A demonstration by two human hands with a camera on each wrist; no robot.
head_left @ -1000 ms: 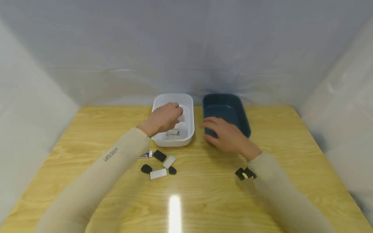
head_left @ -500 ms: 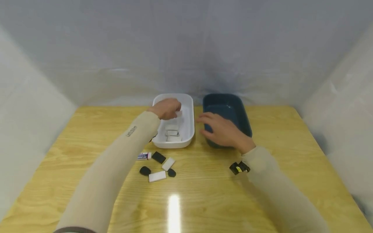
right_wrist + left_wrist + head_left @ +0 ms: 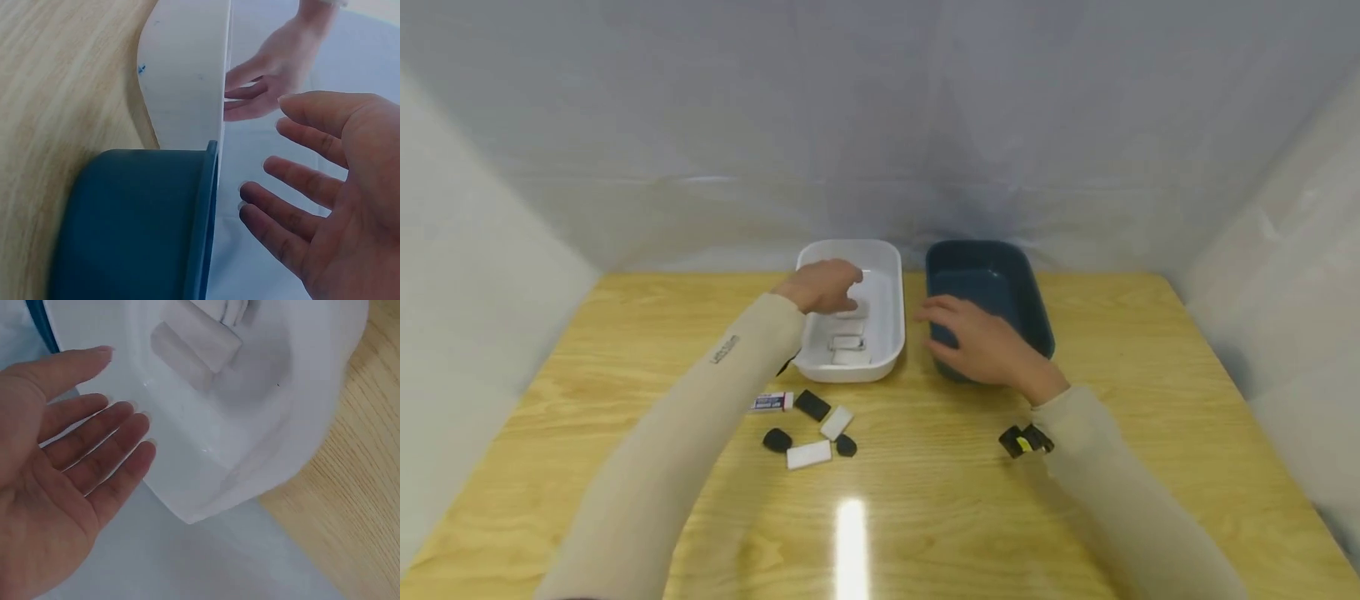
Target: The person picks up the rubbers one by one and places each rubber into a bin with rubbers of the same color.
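Observation:
My left hand (image 3: 823, 285) hovers over the far part of the white tray (image 3: 887, 275), fingers straight and holding nothing. In the left wrist view the left hand (image 3: 81, 462) shows an empty palm above the white tray (image 3: 250, 444), where white erasers (image 3: 200, 337) lie on the bottom. The head view also shows those white erasers (image 3: 847, 343) in the tray. My right hand (image 3: 973, 333) rests spread over the near left corner of the dark blue tray (image 3: 1000, 267). Seen from the right wrist, the right hand (image 3: 325, 187) is empty beside the blue tray's rim (image 3: 206, 206).
Loose erasers lie on the wooden table (image 3: 625, 333) in front of the white tray: a sleeved one (image 3: 771, 402), black ones (image 3: 812, 405) and white ones (image 3: 808, 455). A small black and yellow item (image 3: 1024, 440) sits by my right forearm. White sheeting walls the table in.
A second ago my left hand held a white eraser above the white tray; its fingers are now straight and empty. The right hand has barely shifted.

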